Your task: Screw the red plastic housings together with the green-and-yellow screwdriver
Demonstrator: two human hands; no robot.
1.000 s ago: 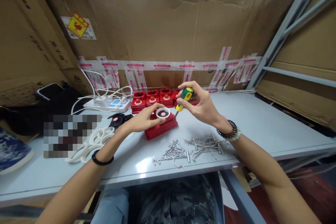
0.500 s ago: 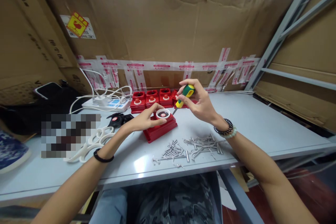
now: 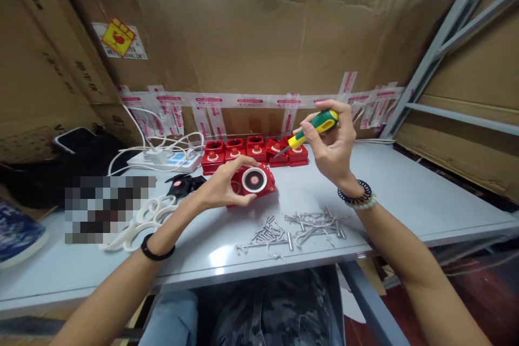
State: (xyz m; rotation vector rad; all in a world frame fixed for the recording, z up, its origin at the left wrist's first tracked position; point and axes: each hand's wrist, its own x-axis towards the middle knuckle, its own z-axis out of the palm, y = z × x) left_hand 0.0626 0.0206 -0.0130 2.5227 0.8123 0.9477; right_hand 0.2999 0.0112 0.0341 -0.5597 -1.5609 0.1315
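Note:
My left hand point(image 3: 225, 184) is closed around a red box-shaped housing point(image 3: 267, 186), thumb in front and fingers behind. A white ring with a black disc point(image 3: 254, 179) inside it sits on the housing's upper face, which is tilted toward me. My right hand point(image 3: 334, 143) grips a green and yellow screwdriver point(image 3: 318, 125), raised above the table to the right. Its shaft points down and left, and the tip is apart from the held housing. Behind, several similar red units point(image 3: 255, 150) with red domes stand in a row.
Loose screws point(image 3: 270, 231) and thin metal parts with strings point(image 3: 316, 221) lie near the table's front. White rings point(image 3: 152, 213), black parts point(image 3: 180, 186) and a power strip point(image 3: 174, 161) with white cables are at the left. A cardboard wall point(image 3: 263, 38) rises behind.
My right hand has lifted the screwdriver up and to the right, away from the housing. My left hand has tilted the housing so that its ringed face turns more toward me.

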